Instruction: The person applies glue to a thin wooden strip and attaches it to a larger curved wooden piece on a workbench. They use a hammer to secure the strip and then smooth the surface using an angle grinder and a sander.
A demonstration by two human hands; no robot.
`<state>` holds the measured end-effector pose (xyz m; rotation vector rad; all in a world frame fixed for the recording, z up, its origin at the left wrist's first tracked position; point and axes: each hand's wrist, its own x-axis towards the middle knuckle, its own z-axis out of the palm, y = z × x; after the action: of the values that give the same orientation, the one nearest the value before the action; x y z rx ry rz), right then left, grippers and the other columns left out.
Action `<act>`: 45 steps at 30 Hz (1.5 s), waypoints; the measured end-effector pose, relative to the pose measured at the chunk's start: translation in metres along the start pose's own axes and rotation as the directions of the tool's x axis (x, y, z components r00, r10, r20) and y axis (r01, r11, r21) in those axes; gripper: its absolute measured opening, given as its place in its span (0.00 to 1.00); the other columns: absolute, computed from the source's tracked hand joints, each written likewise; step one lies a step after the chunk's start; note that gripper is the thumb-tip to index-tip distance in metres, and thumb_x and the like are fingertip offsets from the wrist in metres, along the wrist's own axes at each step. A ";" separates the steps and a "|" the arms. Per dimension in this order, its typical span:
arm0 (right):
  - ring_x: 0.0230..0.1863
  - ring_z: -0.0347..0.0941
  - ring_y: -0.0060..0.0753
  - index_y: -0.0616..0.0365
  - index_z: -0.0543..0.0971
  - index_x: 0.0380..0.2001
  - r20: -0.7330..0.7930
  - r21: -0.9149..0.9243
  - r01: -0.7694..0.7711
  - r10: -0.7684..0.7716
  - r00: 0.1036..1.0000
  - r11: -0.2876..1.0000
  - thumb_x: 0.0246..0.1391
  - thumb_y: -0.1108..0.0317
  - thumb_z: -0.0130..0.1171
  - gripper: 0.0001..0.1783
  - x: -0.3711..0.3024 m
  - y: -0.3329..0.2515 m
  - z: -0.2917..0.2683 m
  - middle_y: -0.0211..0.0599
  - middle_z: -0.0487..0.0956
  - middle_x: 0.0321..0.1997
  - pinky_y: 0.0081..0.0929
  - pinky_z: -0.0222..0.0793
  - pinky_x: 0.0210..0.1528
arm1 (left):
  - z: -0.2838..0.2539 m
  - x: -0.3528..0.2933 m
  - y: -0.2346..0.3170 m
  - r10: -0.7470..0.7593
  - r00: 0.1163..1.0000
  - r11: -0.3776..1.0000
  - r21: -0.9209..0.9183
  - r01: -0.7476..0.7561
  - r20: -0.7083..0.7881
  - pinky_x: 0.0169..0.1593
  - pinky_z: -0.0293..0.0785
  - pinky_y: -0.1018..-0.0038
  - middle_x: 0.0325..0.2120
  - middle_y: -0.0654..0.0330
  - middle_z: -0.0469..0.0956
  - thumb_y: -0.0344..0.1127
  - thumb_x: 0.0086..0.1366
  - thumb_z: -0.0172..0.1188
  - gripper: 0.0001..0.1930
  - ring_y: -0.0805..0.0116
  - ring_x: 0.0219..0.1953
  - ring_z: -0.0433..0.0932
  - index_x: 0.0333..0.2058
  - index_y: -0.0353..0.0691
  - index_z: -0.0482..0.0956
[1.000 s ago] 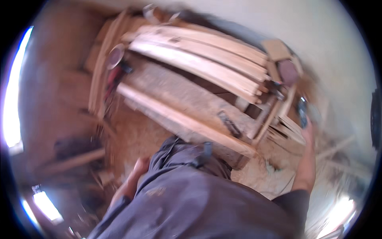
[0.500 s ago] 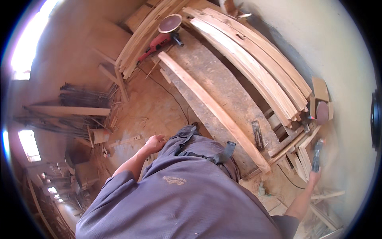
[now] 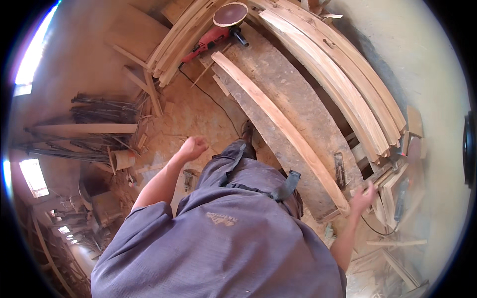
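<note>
My right hand [image 3: 363,196] is empty, its fingers apart and a little blurred, close to the near end of a long squared wooden strip [image 3: 283,131]. This strip lies lengthwise on a worn, dusty workbench [image 3: 298,94]. To the right of that hand, a slim grey-blue power tool [image 3: 401,198] rests against wood pieces by the wall, with a cord below it. My left hand [image 3: 193,148] hangs in the air left of my body, fingers loosely curled, holding nothing.
A red angle grinder [image 3: 211,38] with a round sanding disc sits at the bench's far end. Stacked curved boards [image 3: 338,74] line the right side. Dark metal rods [image 3: 104,109] are piled at left. A metal clamp-like piece [image 3: 340,170] lies on the bench.
My right hand has let go of the grey-blue tool and moved left toward the strip's near end. My left hand has risen slightly, away from my waist.
</note>
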<state>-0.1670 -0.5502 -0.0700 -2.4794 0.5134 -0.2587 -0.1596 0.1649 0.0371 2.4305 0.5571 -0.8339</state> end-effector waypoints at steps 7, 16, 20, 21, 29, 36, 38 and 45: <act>0.69 0.66 0.58 0.62 0.70 0.66 0.422 -0.051 0.270 -0.224 0.878 0.962 0.44 0.74 0.74 0.43 -0.047 -0.244 0.127 0.55 0.74 0.64 0.51 0.58 0.74 | -0.125 0.183 0.034 0.027 0.965 0.945 -0.308 -0.109 -0.260 0.41 0.77 0.67 0.33 0.58 0.84 0.42 0.62 0.66 0.18 0.69 0.34 0.79 0.46 0.36 0.83; 0.60 0.72 0.58 0.59 0.71 0.63 0.504 -0.475 0.128 0.150 0.851 0.870 0.45 0.75 0.64 0.37 -0.027 -0.345 0.237 0.53 0.78 0.56 0.51 0.64 0.66 | -0.241 0.429 0.076 0.424 0.670 0.905 0.250 -0.345 -0.610 0.63 0.75 0.57 0.52 0.43 0.82 0.46 0.55 0.73 0.35 0.47 0.57 0.80 0.59 0.36 0.79; 0.60 0.72 0.62 0.58 0.76 0.57 0.478 -0.513 -0.025 0.310 0.822 0.858 0.43 0.79 0.63 0.32 -0.033 -0.350 0.228 0.53 0.79 0.54 0.51 0.65 0.66 | -0.250 0.465 0.109 0.300 0.917 0.953 0.042 -0.300 -0.262 0.57 0.79 0.57 0.51 0.45 0.83 0.52 0.50 0.77 0.38 0.47 0.53 0.83 0.58 0.39 0.80; 0.60 0.72 0.62 0.57 0.76 0.57 0.469 -0.529 -0.022 0.315 0.825 0.848 0.43 0.79 0.62 0.33 -0.033 -0.350 0.229 0.53 0.80 0.54 0.51 0.65 0.66 | -0.251 0.469 0.106 0.280 0.946 0.960 0.039 -0.277 -0.161 0.55 0.81 0.57 0.51 0.45 0.84 0.53 0.49 0.78 0.39 0.47 0.52 0.84 0.57 0.40 0.81; 0.63 0.67 0.62 0.60 0.74 0.56 0.385 -0.499 0.011 0.210 0.899 0.867 0.40 0.81 0.61 0.34 -0.040 -0.350 0.241 0.54 0.75 0.60 0.54 0.58 0.71 | -0.273 0.469 0.134 0.264 0.954 0.961 0.123 -0.248 -0.139 0.42 0.84 0.61 0.26 0.60 0.88 0.54 0.47 0.76 0.23 0.59 0.31 0.88 0.39 0.48 0.87; 0.72 0.60 0.67 0.62 0.71 0.63 0.189 -0.310 0.023 0.038 0.981 0.951 0.44 0.72 0.61 0.38 -0.078 -0.415 0.239 0.55 0.72 0.65 0.61 0.54 0.73 | -0.257 0.440 0.116 0.256 0.963 0.956 -0.123 -0.266 -0.086 0.37 0.83 0.64 0.35 0.55 0.88 0.48 0.47 0.80 0.28 0.66 0.33 0.88 0.45 0.40 0.86; 0.66 0.67 0.65 0.63 0.75 0.59 0.160 -0.118 0.047 -0.028 0.987 0.992 0.45 0.71 0.60 0.33 -0.075 -0.448 0.238 0.56 0.75 0.61 0.57 0.60 0.70 | -0.266 0.400 0.124 0.294 0.949 0.938 -0.156 -0.310 -0.115 0.36 0.83 0.68 0.35 0.59 0.86 0.41 0.51 0.81 0.25 0.71 0.33 0.84 0.45 0.36 0.84; 0.65 0.71 0.59 0.62 0.73 0.64 0.562 0.479 -0.239 -0.085 0.823 0.845 0.50 0.59 0.72 0.40 -0.118 -0.536 0.265 0.56 0.76 0.62 0.48 0.67 0.68 | -0.270 0.335 0.057 0.509 0.860 0.464 -0.830 -0.310 -0.037 0.51 0.83 0.58 0.49 0.48 0.82 0.42 0.53 0.77 0.40 0.54 0.47 0.84 0.61 0.29 0.72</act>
<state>-0.0346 0.0378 0.0214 -1.8439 0.2380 0.3380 0.2342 0.3472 0.0210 1.4563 0.1576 -0.4468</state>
